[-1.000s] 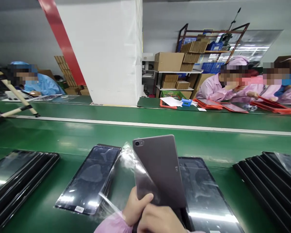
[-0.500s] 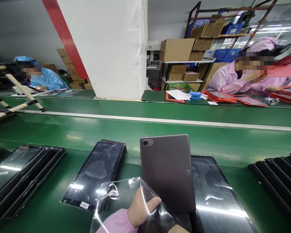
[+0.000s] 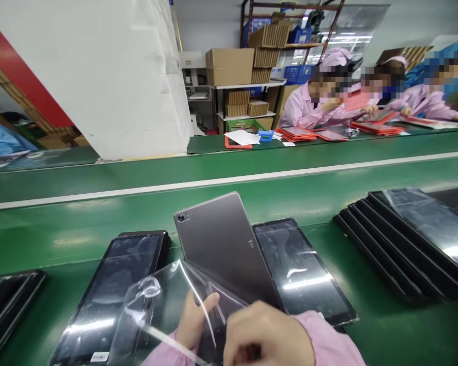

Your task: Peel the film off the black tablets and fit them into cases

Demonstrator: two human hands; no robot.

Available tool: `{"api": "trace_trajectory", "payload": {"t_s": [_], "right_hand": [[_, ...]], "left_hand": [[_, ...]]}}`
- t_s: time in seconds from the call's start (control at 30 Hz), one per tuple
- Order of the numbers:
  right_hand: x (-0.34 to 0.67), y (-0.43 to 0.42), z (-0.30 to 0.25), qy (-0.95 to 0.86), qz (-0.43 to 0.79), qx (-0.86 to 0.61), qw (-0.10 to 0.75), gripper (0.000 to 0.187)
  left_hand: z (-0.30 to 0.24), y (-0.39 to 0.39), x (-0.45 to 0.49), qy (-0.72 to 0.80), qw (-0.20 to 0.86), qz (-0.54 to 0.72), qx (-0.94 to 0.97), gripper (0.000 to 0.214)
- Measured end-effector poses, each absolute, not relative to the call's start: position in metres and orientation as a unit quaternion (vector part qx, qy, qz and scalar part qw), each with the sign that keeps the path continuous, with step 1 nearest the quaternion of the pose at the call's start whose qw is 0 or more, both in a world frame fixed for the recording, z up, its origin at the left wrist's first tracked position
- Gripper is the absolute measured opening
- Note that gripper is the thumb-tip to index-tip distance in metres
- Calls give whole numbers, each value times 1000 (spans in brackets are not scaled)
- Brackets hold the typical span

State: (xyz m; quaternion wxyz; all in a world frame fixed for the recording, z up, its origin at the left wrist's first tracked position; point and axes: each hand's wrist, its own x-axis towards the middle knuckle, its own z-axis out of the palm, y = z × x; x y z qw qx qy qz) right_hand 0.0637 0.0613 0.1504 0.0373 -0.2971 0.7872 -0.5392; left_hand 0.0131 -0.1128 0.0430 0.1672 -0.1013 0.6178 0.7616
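My left hand [image 3: 193, 317] grips the near end of a grey tablet [image 3: 223, 244], back side up with its camera at the far left corner. A clear plastic film [image 3: 156, 305] hangs off the tablet's near left side, over my left hand. My right hand [image 3: 267, 338] is curled at the tablet's near edge, in front of the left hand; what its fingers pinch is hidden. A dark tablet [image 3: 110, 290] lies screen-up to the left and another dark tablet [image 3: 301, 269] lies to the right, both on the green bench [image 3: 76, 239].
A fanned row of black tablets [image 3: 408, 244] lies at the right, with more black tablets [image 3: 7, 300] at the left edge. Beyond runs a green conveyor belt [image 3: 229, 173]. Several people in pink coats [image 3: 309, 109] work at the far side. A white pillar [image 3: 110, 76] and shelves with cartons [image 3: 229, 66] stand behind.
The view has swung right. The film has peeled down off the tablet's back toward its near left side. My right hand has come back over the tablet's near edge.
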Motion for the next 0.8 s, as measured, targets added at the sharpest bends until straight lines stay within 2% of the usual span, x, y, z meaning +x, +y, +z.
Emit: {"api": "trace_trajectory", "payload": {"t_s": [0.13,0.27,0.33,0.4,0.47,0.57,0.67,0.73,0.8], "right_hand": [[43,95,163,774,-620,-75,-101,20],[29,123,145,740,-626,123,-214,27],[29,123,132,735,-640,129,-186,37],[32,117,125,726,-674,81,-108,43],[37,109,126,701,-711,27,-44,42],[47,105,144,656,-754,-6,-7,37],[63,106,171,665,-747,12,-13,34],[75,104,187,725,-685,33,-61,37],[87,96,197,799,-589,32,-117,40]], "left_hand": [[50,-108,15,572,146,798,-121,62],[59,-101,18,544,154,812,-146,67],[61,-101,18,546,155,810,-147,68],[62,-103,18,563,154,801,-130,66],[62,-107,18,587,162,787,-100,65],[62,-110,17,624,186,758,-46,66],[65,-103,18,641,207,739,16,79],[68,-96,23,632,197,748,43,93],[74,-92,32,623,161,763,60,99]]}}
